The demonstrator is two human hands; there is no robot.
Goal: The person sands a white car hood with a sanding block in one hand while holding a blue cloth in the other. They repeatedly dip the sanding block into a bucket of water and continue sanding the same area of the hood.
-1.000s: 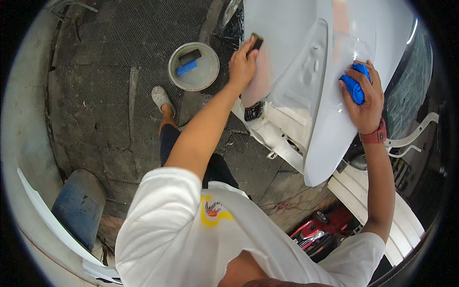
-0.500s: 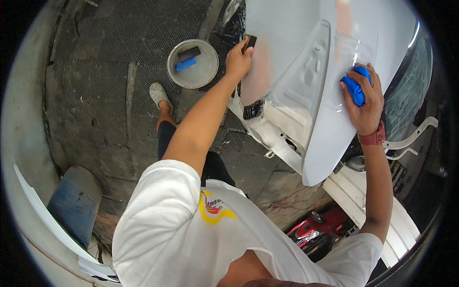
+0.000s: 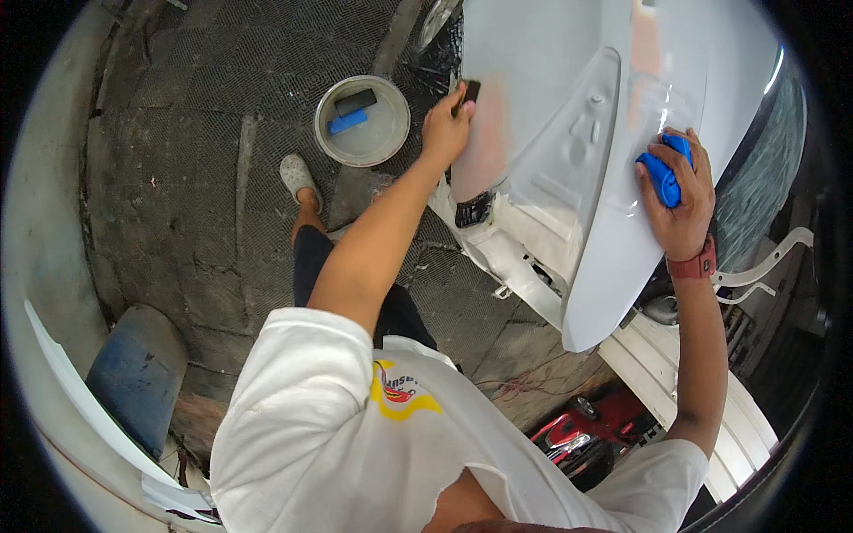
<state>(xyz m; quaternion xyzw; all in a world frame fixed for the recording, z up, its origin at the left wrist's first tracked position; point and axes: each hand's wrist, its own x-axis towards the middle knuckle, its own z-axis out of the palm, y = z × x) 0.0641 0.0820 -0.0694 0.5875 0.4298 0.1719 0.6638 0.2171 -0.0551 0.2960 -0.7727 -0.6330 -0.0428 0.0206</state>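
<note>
My left hand (image 3: pixel 446 129) grips a small dark block, seemingly a sanding block (image 3: pixel 469 94), against the left edge of a grey-primed car body panel (image 3: pixel 542 62). Beside the block lies a faded pinkish patch (image 3: pixel 489 133) on the panel. On the panel's right part, my right hand (image 3: pixel 684 200) has its fingers closed over a bunched blue cloth (image 3: pixel 661 176) pressed to a wet, shiny stretch. A red watch (image 3: pixel 694 262) circles that wrist.
On the dark textured floor (image 3: pixel 204 195) to the left stands a round basin (image 3: pixel 318 133) holding water, a black block (image 3: pixel 355 102) and a blue block (image 3: pixel 347 122). A blue drum (image 3: pixel 138 382) is at lower left. A red vehicle (image 3: pixel 591 431) and ribbed white panel (image 3: pixel 657 364) lie lower right.
My left hand has slid slightly toward me along the panel edge with the sanding block. The right hand stays at nearly the same spot on the panel with the blue cloth.
</note>
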